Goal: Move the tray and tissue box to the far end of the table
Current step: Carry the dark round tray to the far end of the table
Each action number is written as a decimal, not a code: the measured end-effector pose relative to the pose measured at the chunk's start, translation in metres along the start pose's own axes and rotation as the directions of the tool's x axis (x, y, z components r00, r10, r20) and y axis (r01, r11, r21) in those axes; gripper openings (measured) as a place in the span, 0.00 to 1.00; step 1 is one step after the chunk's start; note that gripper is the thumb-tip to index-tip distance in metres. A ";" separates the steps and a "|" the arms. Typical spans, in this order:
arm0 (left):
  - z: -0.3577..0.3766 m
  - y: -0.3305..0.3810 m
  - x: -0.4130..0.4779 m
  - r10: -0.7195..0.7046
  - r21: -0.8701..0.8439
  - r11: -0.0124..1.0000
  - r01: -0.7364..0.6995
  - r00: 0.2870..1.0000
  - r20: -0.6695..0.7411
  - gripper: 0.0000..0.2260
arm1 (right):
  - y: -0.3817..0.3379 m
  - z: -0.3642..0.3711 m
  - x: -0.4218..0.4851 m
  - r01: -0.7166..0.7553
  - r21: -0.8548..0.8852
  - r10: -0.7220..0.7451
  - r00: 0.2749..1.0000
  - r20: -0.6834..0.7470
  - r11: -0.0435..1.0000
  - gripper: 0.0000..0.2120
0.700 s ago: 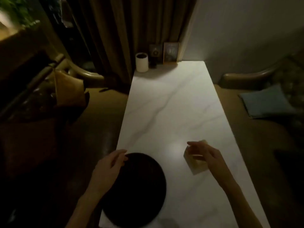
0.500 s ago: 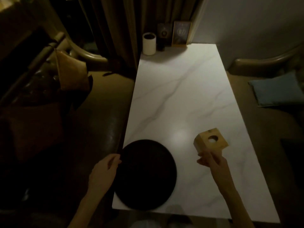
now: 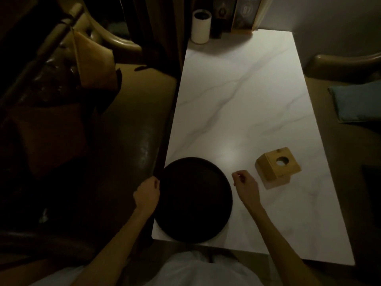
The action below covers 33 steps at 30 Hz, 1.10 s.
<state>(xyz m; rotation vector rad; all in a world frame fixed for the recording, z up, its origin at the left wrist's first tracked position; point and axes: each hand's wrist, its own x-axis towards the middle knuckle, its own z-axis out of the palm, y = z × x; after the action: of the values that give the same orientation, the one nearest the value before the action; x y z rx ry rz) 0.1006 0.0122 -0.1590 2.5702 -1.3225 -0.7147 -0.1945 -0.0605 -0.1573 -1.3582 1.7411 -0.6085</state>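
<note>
A round black tray (image 3: 193,199) lies at the near left corner of the white marble table (image 3: 243,104). My left hand (image 3: 147,193) is curled against the tray's left rim. A small wooden tissue box (image 3: 277,165) with a round hole in its top stands to the right of the tray. My right hand (image 3: 246,185) hovers between tray and box, fingers loosely curled, touching neither and holding nothing.
At the far end stand a white cylinder (image 3: 201,26), a dark small item and a framed sign (image 3: 245,15). Dark upholstered seats flank the table, with a brown cushion (image 3: 92,60) on the left and a blue cushion (image 3: 358,104) on the right.
My right hand has let go of the tissue box and drawn left toward the tray. My left hand has closed in on the tray's left rim. The view has tilted down.
</note>
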 end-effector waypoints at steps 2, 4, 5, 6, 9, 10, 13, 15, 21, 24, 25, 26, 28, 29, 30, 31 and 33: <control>0.019 -0.013 0.018 -0.047 0.052 0.998 0.043 0.996 0.074 0.11 | 0.020 0.026 0.017 -0.101 -0.103 0.105 0.994 0.028 0.989 0.12; 0.035 -0.032 0.030 -0.088 0.095 0.993 0.073 0.983 0.163 0.11 | 0.045 0.043 0.025 -0.230 -0.178 0.255 0.958 0.133 0.957 0.24; 0.042 -0.040 0.035 -0.113 0.105 0.990 0.093 0.971 0.212 0.12 | 0.058 0.049 0.027 -0.289 -0.232 0.334 0.924 0.187 0.929 0.32; 0.047 -0.047 0.038 -0.142 0.109 0.987 0.115 0.951 0.273 0.13 | 0.068 0.052 0.027 -0.340 -0.284 0.407 0.886 0.223 0.897 0.37; 0.063 -0.058 0.046 -0.176 0.034 0.984 0.177 0.906 0.384 0.15 | 0.085 0.058 0.026 -0.446 -0.265 0.508 0.823 0.254 0.855 0.42; 0.068 -0.059 0.048 -0.187 -0.007 0.979 0.206 0.902 0.389 0.16 | 0.087 0.060 0.025 -0.479 -0.212 0.522 0.811 0.265 0.852 0.41; 0.078 -0.063 0.056 -0.228 -0.089 0.956 0.280 0.898 0.377 0.18 | 0.096 0.063 0.027 -0.572 -0.106 0.578 0.770 0.271 0.813 0.35; 0.081 -0.067 0.058 -0.243 -0.124 0.940 0.319 0.878 0.413 0.19 | 0.104 0.065 0.024 -0.589 -0.110 0.595 0.763 0.251 0.801 0.31; 0.079 -0.072 0.059 -0.250 -0.279 0.843 0.460 0.795 0.553 0.24 | 0.106 0.072 0.022 -0.732 0.011 0.696 0.653 0.299 0.681 0.27; 0.064 -0.064 0.058 -0.295 -0.301 0.772 0.560 0.735 0.611 0.26 | 0.097 0.070 0.024 -0.745 0.017 0.705 0.639 0.308 0.667 0.25; 0.063 -0.064 0.061 -0.304 -0.290 0.774 0.563 0.732 0.609 0.26 | 0.095 0.067 0.024 -0.740 0.015 0.700 0.643 0.310 0.673 0.25; 0.056 -0.062 0.060 -0.312 -0.286 0.777 0.560 0.738 0.599 0.26 | 0.091 0.064 0.023 -0.734 0.013 0.694 0.647 0.315 0.679 0.24; 0.048 -0.059 0.059 -0.295 -0.302 0.797 0.523 0.774 0.560 0.25 | 0.083 0.054 0.022 -0.721 0.027 0.676 0.662 0.324 0.693 0.22; 0.044 -0.054 0.059 -0.280 -0.318 0.811 0.491 0.803 0.526 0.24 | 0.078 0.049 0.022 -0.707 0.038 0.658 0.675 0.333 0.706 0.21; 0.037 -0.046 0.058 -0.255 -0.345 0.828 0.442 0.845 0.471 0.22 | 0.073 0.043 0.023 -0.693 0.046 0.641 0.689 0.339 0.720 0.20; 0.031 -0.040 0.058 -0.221 -0.385 0.837 0.389 0.883 0.413 0.20 | 0.066 0.035 0.022 -0.679 0.055 0.624 0.702 0.344 0.732 0.19; 0.019 -0.026 0.060 -0.129 -0.419 0.865 0.277 0.929 0.348 0.19 | 0.053 0.015 0.024 -0.654 0.087 0.588 0.724 0.360 0.752 0.19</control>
<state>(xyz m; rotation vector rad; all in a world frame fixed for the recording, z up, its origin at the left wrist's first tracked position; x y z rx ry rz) 0.1393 -0.0188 -0.2052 2.2802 -0.8048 -1.3391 -0.2126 -0.0653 -0.2141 -0.5965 1.6741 -0.1643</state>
